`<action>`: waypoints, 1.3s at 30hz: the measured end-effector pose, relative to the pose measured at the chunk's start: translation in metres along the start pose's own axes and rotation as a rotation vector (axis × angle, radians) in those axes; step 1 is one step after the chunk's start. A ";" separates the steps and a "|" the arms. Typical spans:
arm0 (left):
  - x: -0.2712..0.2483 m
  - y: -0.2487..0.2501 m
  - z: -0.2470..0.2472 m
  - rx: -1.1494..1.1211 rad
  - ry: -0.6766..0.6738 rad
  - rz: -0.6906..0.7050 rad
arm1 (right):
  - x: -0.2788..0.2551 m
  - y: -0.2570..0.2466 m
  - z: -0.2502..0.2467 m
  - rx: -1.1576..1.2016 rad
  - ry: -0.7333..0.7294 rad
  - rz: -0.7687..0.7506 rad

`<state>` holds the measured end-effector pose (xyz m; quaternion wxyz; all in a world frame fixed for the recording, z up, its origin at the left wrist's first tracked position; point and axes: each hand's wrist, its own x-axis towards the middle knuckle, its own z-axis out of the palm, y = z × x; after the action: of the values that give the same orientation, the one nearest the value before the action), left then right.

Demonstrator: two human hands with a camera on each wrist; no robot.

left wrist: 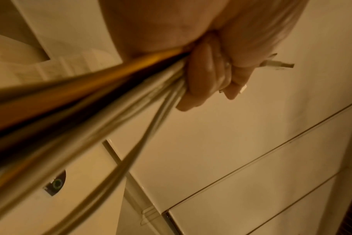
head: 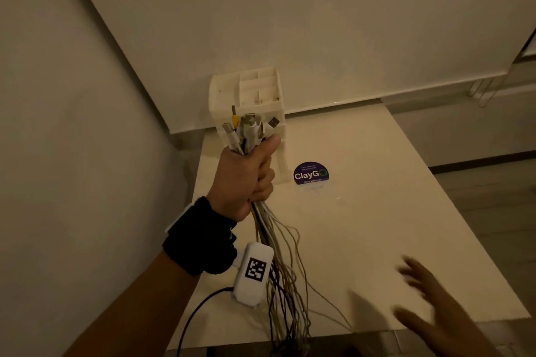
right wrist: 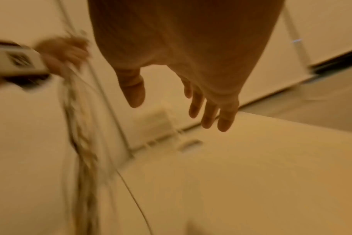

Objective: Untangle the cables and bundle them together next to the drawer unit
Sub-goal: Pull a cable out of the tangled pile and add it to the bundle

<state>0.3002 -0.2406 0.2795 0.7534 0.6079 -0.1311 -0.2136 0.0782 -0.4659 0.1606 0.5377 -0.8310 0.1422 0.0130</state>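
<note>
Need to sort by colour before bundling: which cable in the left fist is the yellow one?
The yellow cable is the thick one on the wrist side of the bundle in the left hand; next to it runs a dark cable, the rest are whitish.

One fist (head: pixel 246 177) grips one bunch of cables (head: pixel 278 258); the strands are too many and too tangled to count, perhaps a dozen. About seven plugs (head: pixel 249 124) stick up above it. One open hand (head: pixel 429 307), five fingers spread. One drawer unit (head: pixel 249 95). One round sticker (head: pixel 311 173). One table (head: pixel 377 197). One wrist camera (head: pixel 253 272) with one black lead (head: pixel 197 310).
</note>
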 end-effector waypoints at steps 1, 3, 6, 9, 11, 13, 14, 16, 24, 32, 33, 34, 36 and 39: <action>-0.003 0.001 0.005 0.007 -0.009 0.010 | 0.011 -0.026 0.016 0.009 -0.108 -0.074; -0.009 0.006 0.012 0.012 -0.032 0.032 | 0.047 -0.082 0.055 -0.009 -0.187 -0.209; -0.019 0.017 0.015 -0.001 -0.057 0.055 | 0.083 -0.139 0.094 0.137 -0.322 -0.347; -0.030 0.031 0.010 0.007 -0.018 0.062 | 0.089 -0.170 0.117 0.191 -0.404 -0.381; -0.037 0.042 0.006 0.008 0.020 0.059 | 0.087 -0.180 0.128 0.222 -0.401 -0.375; -0.043 0.051 0.003 0.005 0.065 0.055 | 0.082 -0.181 0.133 0.285 -0.369 -0.287; -0.046 0.055 0.002 0.013 0.091 0.052 | 0.079 -0.179 0.135 0.304 -0.379 -0.241; -0.049 0.060 0.002 0.036 0.144 0.047 | 0.075 -0.174 0.136 0.309 -0.432 -0.179; -0.051 0.067 0.010 -0.002 0.157 0.070 | 0.075 -0.163 0.131 0.308 -0.455 -0.090; -0.046 0.090 0.007 -0.140 0.186 0.248 | 0.068 -0.148 0.119 0.277 -0.433 -0.144; -0.046 0.093 0.005 -0.158 0.196 0.248 | 0.069 -0.146 0.118 0.278 -0.425 -0.129; -0.045 0.097 0.003 -0.172 0.202 0.246 | 0.071 -0.146 0.118 0.266 -0.421 -0.121; -0.045 0.105 -0.003 -0.185 0.230 0.261 | 0.076 -0.143 0.118 0.231 -0.414 -0.112; -0.044 0.122 -0.016 -0.209 0.300 0.308 | 0.079 -0.132 0.123 0.209 -0.439 -0.086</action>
<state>0.2891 -0.1854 0.3973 0.8470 0.5244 -0.0860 -0.0160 0.2034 -0.3226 0.2127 0.6388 -0.7534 -0.0132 0.1556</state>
